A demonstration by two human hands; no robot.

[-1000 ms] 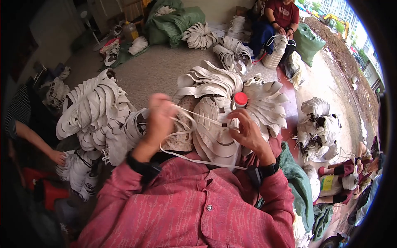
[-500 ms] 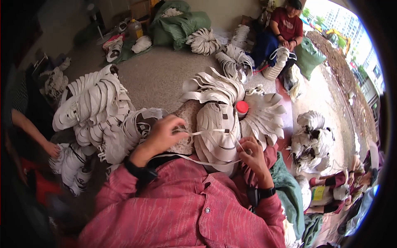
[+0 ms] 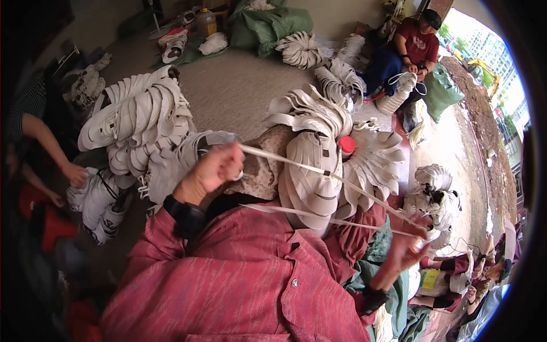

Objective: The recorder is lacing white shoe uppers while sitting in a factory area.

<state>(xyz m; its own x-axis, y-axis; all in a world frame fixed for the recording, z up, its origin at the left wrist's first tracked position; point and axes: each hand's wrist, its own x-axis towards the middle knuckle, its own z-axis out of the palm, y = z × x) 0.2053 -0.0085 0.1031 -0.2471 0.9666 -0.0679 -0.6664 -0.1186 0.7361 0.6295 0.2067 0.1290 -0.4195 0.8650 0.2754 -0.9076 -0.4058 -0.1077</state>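
A white shoelace [image 3: 296, 163] stretches taut across a white shoe upper [image 3: 305, 188] in my lap, passing by a small dark loop on the upper. My left hand [image 3: 211, 171], left of the upper, is closed on one end of the lace. Off to the right, my right hand [image 3: 401, 251] is smeared by motion, with the lace running up to its fingers, some of them stretched out. A slack stretch of lace hangs nearer my body. More uppers [image 3: 310, 114] fan out just beyond the one in my lap.
Stacked uppers [image 3: 142, 114] lie at left, by another person's hand [image 3: 76, 174]. A red-capped container [image 3: 347, 145] stands among a fan of uppers [image 3: 376, 162]. Farther off sit a green sack [image 3: 268, 31] and a person [image 3: 413, 45] handling uppers; more people are at lower right.
My hands have moved apart: the right swept down and right, the left up and left. The lace, looser before, is now drawn taut across the upper. The view has shifted slightly.
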